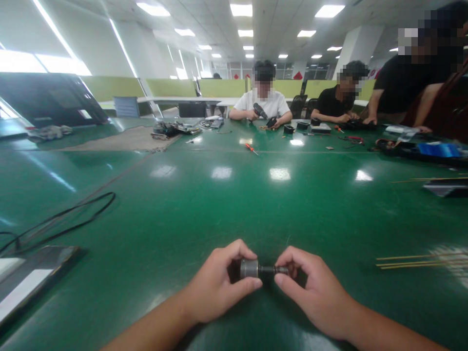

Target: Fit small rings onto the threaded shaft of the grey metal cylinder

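Just above the green tabletop, in the lower middle of the head view, is a dark grey metal cylinder with a thin shaft (249,268). The fingers and thumb of my left hand (223,278) close around its wide cylindrical end. From the other side, my right hand (310,282) pinches the narrow shaft end between thumb and fingers. The piece lies roughly level between both hands. Part of the shaft tip is covered by my right fingers, and the piece's exact kind is not clear.
Thin brass-coloured rods (405,263) lie to the right. At left are a dark flat panel (47,273) and a black cable (91,214). An orange screwdriver (250,148) lies farther off. Across the green table (204,204), a person holds a power drill (260,111); two others work at right.
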`<action>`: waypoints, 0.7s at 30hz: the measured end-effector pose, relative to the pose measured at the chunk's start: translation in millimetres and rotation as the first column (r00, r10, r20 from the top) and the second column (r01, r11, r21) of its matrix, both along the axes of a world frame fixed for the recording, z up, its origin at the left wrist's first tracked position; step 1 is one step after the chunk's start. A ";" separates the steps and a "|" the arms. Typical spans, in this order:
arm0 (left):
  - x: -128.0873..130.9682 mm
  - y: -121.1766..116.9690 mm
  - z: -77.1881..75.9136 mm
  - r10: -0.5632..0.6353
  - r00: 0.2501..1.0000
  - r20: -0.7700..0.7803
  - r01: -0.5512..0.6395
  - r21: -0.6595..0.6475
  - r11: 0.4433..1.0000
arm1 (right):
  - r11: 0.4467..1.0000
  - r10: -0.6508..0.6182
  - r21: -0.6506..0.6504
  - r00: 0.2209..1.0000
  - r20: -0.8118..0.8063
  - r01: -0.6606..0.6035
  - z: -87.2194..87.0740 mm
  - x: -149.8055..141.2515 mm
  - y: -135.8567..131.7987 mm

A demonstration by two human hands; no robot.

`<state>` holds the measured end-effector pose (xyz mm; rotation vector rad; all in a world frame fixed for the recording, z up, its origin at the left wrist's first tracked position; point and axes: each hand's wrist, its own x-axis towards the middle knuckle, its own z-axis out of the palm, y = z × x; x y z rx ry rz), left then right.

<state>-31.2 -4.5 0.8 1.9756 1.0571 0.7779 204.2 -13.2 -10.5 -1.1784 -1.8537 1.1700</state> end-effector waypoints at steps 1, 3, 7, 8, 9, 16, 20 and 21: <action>-0.1 0.2 0.0 0.000 1.000 0.003 0.000 -0.002 1.000 | 1.000 0.002 -0.001 1.000 -0.001 -0.002 0.1 -0.1 0.2; -0.3 0.6 0.2 0.001 1.000 0.008 -0.001 -0.001 1.000 | 1.000 0.003 -0.002 1.000 -0.001 -0.003 0.1 -0.6 0.9; -0.6 0.6 1.3 -0.003 1.000 0.007 0.003 -0.013 1.000 | 1.000 -0.001 -0.004 1.000 -0.002 0.001 0.4 -1.6 1.6; -0.4 0.5 1.5 -0.003 1.000 0.007 0.003 -0.017 1.000 | 1.000 0.000 -0.007 1.000 -0.001 0.000 0.5 -1.6 1.6; -0.3 0.4 1.5 -0.001 1.000 0.008 0.001 -0.020 1.000 | 1.000 0.002 -0.010 1.000 0.000 -0.002 0.6 -1.6 1.5; -0.2 0.4 0.6 -0.003 1.000 0.001 0.003 -0.018 1.000 | 1.000 0.003 0.000 1.000 0.008 -0.003 0.5 -1.0 1.2; -0.9 0.5 1.5 0.005 1.000 0.007 -0.005 -0.020 1.000 | 1.000 -0.001 0.005 1.000 0.010 0.001 0.5 -0.9 1.3; -0.9 0.6 1.6 0.005 1.000 0.009 -0.005 -0.023 1.000 | 1.000 -0.001 0.003 1.000 0.008 0.001 0.6 -0.9 1.5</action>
